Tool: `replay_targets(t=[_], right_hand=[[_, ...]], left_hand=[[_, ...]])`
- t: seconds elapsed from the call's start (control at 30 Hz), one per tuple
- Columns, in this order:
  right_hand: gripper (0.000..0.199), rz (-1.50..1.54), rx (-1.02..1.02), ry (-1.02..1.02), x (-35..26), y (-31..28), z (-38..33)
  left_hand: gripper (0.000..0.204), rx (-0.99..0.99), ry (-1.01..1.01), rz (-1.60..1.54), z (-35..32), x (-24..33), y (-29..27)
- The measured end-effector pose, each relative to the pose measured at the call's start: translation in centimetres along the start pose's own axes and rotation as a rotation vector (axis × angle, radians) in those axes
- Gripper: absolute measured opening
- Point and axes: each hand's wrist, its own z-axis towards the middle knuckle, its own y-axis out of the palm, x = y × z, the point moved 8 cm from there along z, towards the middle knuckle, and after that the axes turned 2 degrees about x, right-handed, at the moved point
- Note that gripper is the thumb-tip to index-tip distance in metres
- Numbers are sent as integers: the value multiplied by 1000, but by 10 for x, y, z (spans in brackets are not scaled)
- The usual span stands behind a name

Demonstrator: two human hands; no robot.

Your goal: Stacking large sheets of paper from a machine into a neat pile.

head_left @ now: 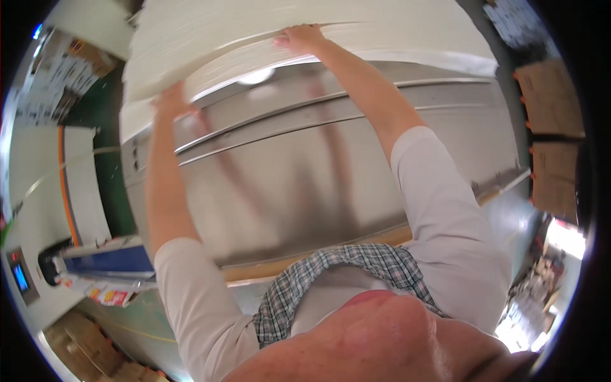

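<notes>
A wide layered stack of thin white sheet material (407,32) covers the far part of a shiny metal table (286,184). A raised fold runs across its near part. My right hand (302,39) is at this fold near the middle, its fingers bent over the white sheet with their tips partly tucked in. My left hand (172,102) touches the sheet's near edge on the left side. Motion smears its fingers, so their grip is unclear. Both arms stretch forward over the bare metal, which reflects them.
Metal strips (267,121) cross the table, with a tan edge (254,272) on my side. Cardboard boxes (550,99) stand at the right, more boxes (83,344) lower left. Left of the table are a blue-sided unit (108,262) and a cabinet with a small lit screen (20,277).
</notes>
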Motion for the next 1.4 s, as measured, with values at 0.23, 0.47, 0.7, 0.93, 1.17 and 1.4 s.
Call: replay_targets(t=[0.23, 0.47, 0.7, 0.93, 1.17, 1.4], right_hand=[[68, -218, -62, 140, 263, -55, -82], [77, -226, -430, 124, 407, -99, -128], [93, -180, -294, -69, 651, -94, -170], [66, -227, 53, 471, 584, -128, -182], [53, -285, 438, 472, 606, -141, -217], [66, -599, 651, 263, 681, -184, -276]], left_hand=[[105, -273, -321, 195, 11, -6, 8], [98, -284, -376, 217, 4, -48, 21], [92, -97, -163, 65, 37, -59, 43], [85, 86, -112, -33, 11, -77, 42], [76, 378, -112, 22, -7, -75, 12], [65, 662, -67, 5, -10, -55, -54]])
